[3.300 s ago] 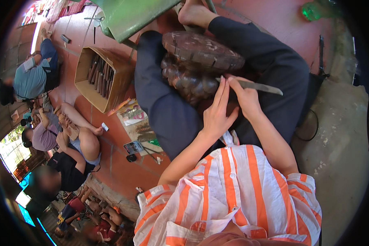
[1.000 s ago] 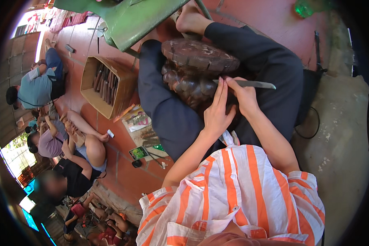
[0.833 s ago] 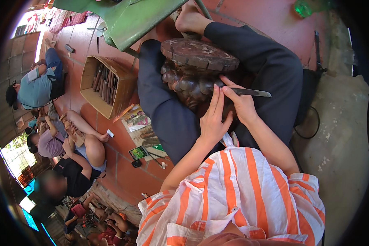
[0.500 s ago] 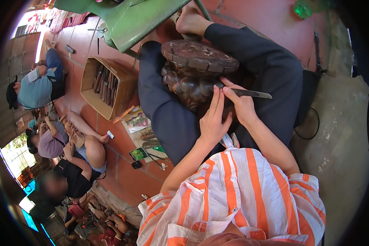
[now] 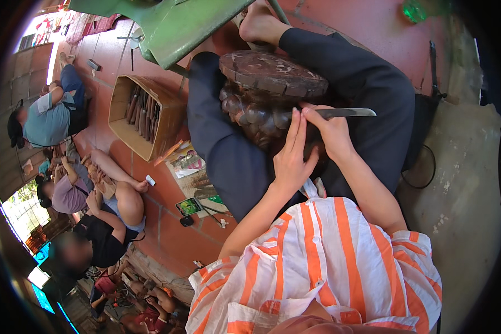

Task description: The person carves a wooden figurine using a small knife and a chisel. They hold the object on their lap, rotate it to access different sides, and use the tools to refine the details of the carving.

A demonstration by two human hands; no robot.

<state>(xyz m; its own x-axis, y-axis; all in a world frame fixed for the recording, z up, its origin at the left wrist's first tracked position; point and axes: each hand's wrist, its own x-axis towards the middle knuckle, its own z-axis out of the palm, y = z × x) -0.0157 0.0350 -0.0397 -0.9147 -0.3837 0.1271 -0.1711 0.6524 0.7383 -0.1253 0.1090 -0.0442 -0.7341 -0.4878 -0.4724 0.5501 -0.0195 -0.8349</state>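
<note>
A dark brown wood carving (image 5: 256, 115) with rounded, bulging lobes stands between my legs, a flat rough slab (image 5: 273, 73) forming its top. My right hand (image 5: 335, 138) is closed around a narrow flat metal blade (image 5: 350, 112), whose free end sticks out to the right past my knuckles. The blade's other end is hidden by my fingers, close against the carving. My left hand (image 5: 291, 162) reaches up with its fingers stretched straight and its thumb apart. Its fingertips touch the carving beside my right thumb.
A cardboard box (image 5: 129, 133) of wooden-handled tools stands on the tiles at the left. Nearer lie a phone (image 5: 188, 206) and a small black object (image 5: 186, 221). A green chair (image 5: 183, 33) is at the top. Several people sit at the far left.
The blade has slid slightly up and to the right with my right hand, and lies more level. My left hand stays nearly in place at the carving.
</note>
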